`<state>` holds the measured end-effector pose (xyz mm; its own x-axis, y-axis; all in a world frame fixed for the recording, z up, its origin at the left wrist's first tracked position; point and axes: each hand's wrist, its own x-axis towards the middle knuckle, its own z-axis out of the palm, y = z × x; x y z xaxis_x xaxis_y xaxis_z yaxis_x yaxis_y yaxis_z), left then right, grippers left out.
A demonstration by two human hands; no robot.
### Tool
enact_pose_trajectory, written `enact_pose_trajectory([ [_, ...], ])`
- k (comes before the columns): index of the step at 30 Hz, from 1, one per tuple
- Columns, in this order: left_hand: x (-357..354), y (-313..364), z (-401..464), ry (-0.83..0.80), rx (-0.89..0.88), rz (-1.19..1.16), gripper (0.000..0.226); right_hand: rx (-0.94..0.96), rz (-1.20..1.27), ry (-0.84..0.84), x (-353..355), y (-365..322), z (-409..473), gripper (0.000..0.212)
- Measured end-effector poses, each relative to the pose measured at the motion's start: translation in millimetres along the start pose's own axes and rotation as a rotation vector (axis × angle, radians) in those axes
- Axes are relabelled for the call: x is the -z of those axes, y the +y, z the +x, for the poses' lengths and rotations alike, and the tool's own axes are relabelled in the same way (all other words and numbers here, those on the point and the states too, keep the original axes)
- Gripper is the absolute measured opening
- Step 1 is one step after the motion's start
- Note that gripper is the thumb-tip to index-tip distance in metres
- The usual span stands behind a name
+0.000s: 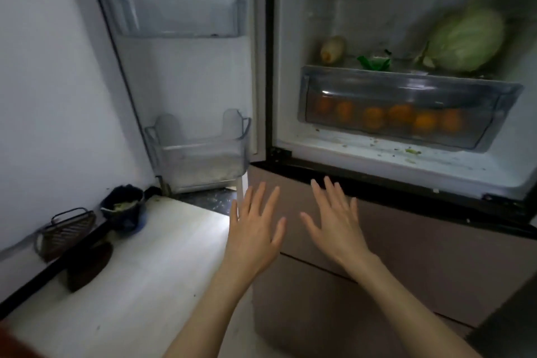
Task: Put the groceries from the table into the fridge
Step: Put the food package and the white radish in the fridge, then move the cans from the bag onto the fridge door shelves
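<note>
Left hand [255,229]: fingers spread, holds nothing, hovers over the table [139,279] edge.
Right hand [334,221]: fingers spread, holds nothing, just below the fridge [377,163] sill.
Groceries: cabbage [465,41] on the shelf; oranges [401,115] in the drawer [406,87].
Door [180,73]: stands open.
Risk: cold escapes while the door stays open; the overhanging drawer may block closing.

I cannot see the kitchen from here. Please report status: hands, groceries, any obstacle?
Left hand and right hand open, empty, below the open fridge. Cabbage on shelf, oranges in drawer. Nothing blocking.
</note>
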<state>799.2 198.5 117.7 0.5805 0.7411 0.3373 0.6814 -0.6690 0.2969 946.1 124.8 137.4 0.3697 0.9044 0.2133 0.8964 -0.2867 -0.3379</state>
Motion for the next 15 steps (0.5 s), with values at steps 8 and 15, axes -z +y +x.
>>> enact_pose_trajectory([
  [8,46,-131,-168,-0.173,0.318,0.133,0.071,0.176,0.035,-0.259,-103,-146,-83,0.067],
  [15,122,-219,-279,-0.059,0.591,0.172,0.057,0.464,0.056,-0.34,-148,-291,-132,0.064],
])
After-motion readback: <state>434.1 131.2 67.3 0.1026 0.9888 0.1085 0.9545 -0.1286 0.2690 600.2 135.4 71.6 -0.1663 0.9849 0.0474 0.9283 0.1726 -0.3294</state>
